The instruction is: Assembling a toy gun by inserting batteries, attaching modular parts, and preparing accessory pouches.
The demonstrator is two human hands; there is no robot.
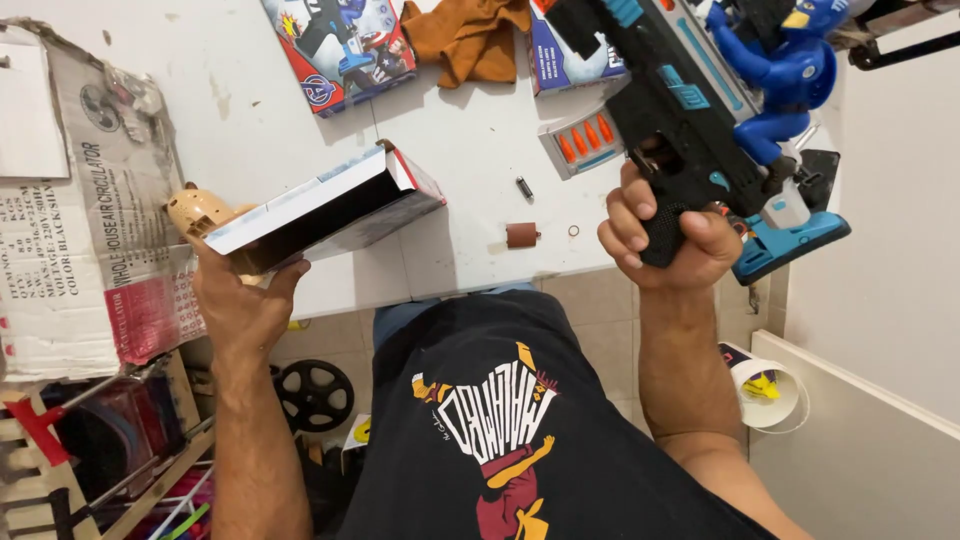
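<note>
Holding the black-and-blue toy blaster above the bench with our right hand wrapped tight around its handle, our left hand clasps the open empty box, which we judge must next be lined up with the toy.

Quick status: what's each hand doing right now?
Left hand: closed on an open cardboard box, held over the table edge.
Right hand: closed around the grip of a black and blue toy blaster.

A brown cloth and blue figure lie on the white table.
</note>
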